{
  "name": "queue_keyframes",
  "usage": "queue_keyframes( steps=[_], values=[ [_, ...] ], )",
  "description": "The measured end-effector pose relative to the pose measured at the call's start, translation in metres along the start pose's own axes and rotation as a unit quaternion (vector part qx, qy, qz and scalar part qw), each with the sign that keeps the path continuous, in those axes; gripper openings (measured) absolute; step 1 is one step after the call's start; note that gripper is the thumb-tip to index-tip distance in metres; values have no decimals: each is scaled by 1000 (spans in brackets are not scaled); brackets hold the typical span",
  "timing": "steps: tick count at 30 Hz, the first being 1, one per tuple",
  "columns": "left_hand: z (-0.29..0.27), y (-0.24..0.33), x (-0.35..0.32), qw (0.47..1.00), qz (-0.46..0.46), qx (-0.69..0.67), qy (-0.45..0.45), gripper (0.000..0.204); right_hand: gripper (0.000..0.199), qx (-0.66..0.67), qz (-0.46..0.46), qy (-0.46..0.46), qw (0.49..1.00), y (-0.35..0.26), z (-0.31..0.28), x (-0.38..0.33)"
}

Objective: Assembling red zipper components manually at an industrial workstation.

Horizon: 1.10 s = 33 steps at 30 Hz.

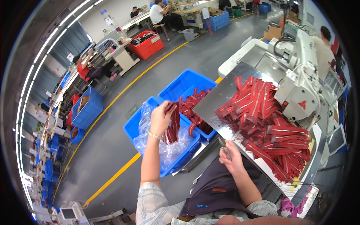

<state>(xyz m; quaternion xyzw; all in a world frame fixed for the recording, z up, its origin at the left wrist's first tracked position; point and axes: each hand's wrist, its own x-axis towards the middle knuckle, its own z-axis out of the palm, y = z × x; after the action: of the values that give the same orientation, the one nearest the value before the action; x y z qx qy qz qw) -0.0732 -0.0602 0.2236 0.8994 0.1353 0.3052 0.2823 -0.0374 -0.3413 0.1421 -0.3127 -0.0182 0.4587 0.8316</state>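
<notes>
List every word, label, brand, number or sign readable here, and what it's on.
White metal sewing machine: red three-part emblem, clear; brand left unnamed.
Dark purple cloth apron: small blue characters; wording not copied.
Green floor marking: too blurred to read.
White rectangular sheet at the top: too small to read.
Dark-red fabric zipper strips: none legible.

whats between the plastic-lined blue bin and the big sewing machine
In the head view: a second blue bin holding red zipper strips, then the metal tabletop bearing a heap of red zippers.
</notes>
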Motion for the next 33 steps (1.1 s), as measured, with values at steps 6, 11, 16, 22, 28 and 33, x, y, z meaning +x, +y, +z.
queue_keyframes(
  steps=[6,11,16,22,28,33],
  values=[
    [48,111,112,945,318,62,28,19,14,-2,-27,-10,1000,-11,-30,-21],
    [120,166,121,805,592,-15,44,15,14,13,-94,33,995,-33,-36,-46],
    [180,168,62,705,706,-48,-38,9,16,20,-141,70,987,-42,-48,-67],
    [177,151,27,751,646,-19,-136,28,17,-38,-204,123,970,-29,-49,-78],
    [139,117,11,840,513,-16,-173,62,5,-94,-321,167,927,-2,-34,-71],
    [97,76,17,927,356,-64,-99,55,10,-95,-362,163,913,15,-35,-68]
  ],
)
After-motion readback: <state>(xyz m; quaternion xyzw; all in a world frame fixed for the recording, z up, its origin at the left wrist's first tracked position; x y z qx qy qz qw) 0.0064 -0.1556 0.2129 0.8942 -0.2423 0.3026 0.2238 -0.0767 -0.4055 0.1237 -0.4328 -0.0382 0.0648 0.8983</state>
